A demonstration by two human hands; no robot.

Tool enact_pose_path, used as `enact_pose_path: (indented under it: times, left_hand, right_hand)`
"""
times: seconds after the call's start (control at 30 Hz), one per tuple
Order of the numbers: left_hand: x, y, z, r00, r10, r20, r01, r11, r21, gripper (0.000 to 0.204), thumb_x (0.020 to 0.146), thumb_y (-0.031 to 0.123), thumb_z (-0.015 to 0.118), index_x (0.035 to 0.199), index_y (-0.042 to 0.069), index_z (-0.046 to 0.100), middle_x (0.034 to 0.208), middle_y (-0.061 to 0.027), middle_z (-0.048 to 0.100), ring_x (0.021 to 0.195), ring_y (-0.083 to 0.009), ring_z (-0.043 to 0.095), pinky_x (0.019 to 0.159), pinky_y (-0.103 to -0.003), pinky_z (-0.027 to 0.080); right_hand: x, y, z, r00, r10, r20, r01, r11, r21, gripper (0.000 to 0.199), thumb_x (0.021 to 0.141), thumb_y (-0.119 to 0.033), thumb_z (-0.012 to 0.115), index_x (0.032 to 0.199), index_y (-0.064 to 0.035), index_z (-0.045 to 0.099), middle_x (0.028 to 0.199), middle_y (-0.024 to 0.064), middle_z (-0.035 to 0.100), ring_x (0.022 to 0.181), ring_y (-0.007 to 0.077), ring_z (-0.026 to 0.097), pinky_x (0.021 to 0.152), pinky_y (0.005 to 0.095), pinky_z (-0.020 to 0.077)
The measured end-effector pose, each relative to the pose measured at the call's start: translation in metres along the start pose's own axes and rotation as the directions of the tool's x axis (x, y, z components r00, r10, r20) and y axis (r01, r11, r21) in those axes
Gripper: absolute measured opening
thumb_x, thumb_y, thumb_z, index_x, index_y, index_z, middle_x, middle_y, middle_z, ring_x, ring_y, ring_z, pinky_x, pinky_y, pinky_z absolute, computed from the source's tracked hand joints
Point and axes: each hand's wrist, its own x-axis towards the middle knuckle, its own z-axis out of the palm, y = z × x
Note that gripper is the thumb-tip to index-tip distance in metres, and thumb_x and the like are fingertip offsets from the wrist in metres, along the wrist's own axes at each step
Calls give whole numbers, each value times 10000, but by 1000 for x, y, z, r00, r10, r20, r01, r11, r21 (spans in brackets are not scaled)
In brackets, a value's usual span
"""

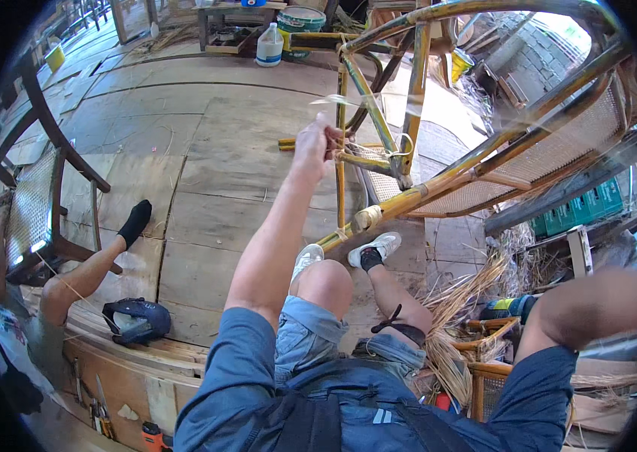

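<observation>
A rattan chair with yellow-brown poles and woven cane panels lies tipped in front of me. My left hand is closed, its fingers curled at a thin upright pole of this chair. Just above that hand a pale, motion-smeared cane strip stretches toward the right. A loop of cane binding circles a joint of the frame. My right arm reaches out to the right edge, blurred, and its hand lies beyond the visible picture. One of the chair's poles comes down beside my white shoes.
At left, another person's hands are at a dark chair with a woven seat. A dark cap lies on the planks. Loose cane strips pile beside my leg. A white jug and a green bucket stand at the back.
</observation>
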Motion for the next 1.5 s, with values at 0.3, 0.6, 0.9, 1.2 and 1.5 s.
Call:
enact_pose_path:
  times: [0.3, 0.6, 0.9, 1.2, 1.5]
  left_hand:
    - [-32, -119, -19, 771, -627, 112, 624, 707, -334, 488, 918, 496, 308, 696, 107, 505, 560, -26, 506, 488, -166, 480, 449, -274, 357]
    - [-23, -22, 53, 898, 439, -30, -430, 889, 160, 239, 907, 231, 487, 887, 29, 612, 690, -29, 580, 573, -96, 500, 546, -229, 411]
    - [-34, -36, 48, 830, -370, 417, 388, 921, 44, 331, 911, 317, 449, 858, 31, 608, 638, -35, 608, 372, -79, 401, 362, -226, 350]
    - [-27, -25, 47, 621, -464, 631, 531, 842, 96, 263, 894, 358, 511, 933, 101, 550, 792, -17, 613, 444, -54, 467, 307, -157, 342]
    - [-21, -31, 46, 655, -499, 568, 476, 856, 202, 137, 836, 235, 606, 794, 110, 568, 596, 53, 508, 433, -41, 434, 340, -169, 277]
  right_hand:
    - [-37, -4, 178, 952, 272, 140, -294, 940, 175, 427, 802, -255, 609, 1170, -74, 491, 1014, 183, 599, 940, 346, 579, 812, 419, 451]
    - [-67, 36, 263, 940, 328, 94, -340, 889, 307, 158, 813, -106, 552, 952, -35, 578, 828, 161, 579, 798, 341, 584, 707, 411, 466]
    - [-99, 30, 288, 856, 452, -251, -385, 882, 272, 137, 794, -58, 566, 927, -56, 595, 844, 131, 598, 726, 315, 599, 640, 385, 487]
    - [-100, 30, 293, 850, 450, -275, -344, 869, 356, 144, 765, -34, 587, 905, -53, 613, 836, 123, 606, 729, 309, 601, 642, 377, 486]
    - [-98, 32, 293, 857, 475, -200, -394, 854, 341, 160, 757, -33, 594, 916, -45, 600, 829, 129, 601, 737, 311, 595, 647, 379, 481]
